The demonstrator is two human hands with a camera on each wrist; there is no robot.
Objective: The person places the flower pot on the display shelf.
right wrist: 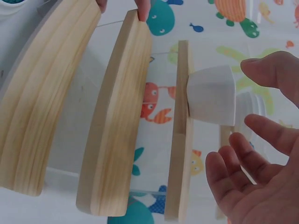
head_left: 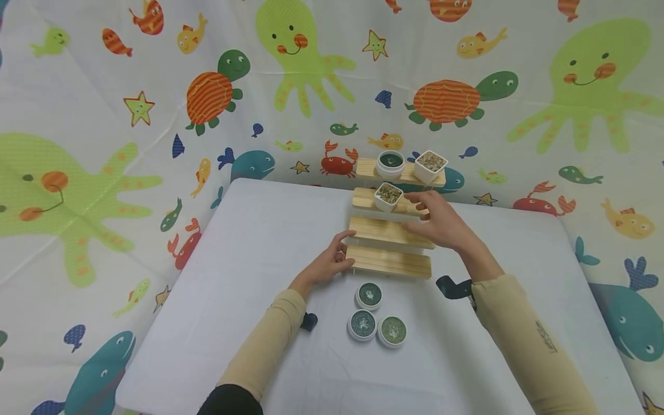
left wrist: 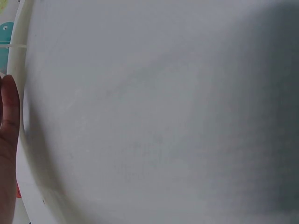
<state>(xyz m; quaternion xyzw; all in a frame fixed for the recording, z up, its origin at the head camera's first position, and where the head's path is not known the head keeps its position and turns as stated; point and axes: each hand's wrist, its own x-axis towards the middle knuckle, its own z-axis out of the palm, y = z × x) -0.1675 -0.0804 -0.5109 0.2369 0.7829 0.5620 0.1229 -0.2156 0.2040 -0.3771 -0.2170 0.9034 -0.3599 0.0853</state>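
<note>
A wooden stand with several stepped boards [head_left: 391, 262] is at the table's back. My left hand [head_left: 329, 262] holds its left side, with fingertips at the ends of the two lower boards. In the right wrist view those fingertips [right wrist: 143, 10] touch the board ends. On the second board from the top sits a square white pot [head_left: 388, 199] filled with small brownish-green bits. My right hand [head_left: 436, 222] is just right of this pot [right wrist: 212, 95], thumb and fingers spread, a gap between them and it. The top board carries a round white jar [head_left: 391, 165] with dark green contents and another square pot [head_left: 430, 167].
Three round white jars with green contents, a back one [head_left: 369, 295], a left one [head_left: 362, 325] and a right one [head_left: 392, 332], stand in front of the stand. White cloth covers the table [head_left: 233, 259]. A sea-animal curtain [head_left: 321, 132] hangs behind.
</note>
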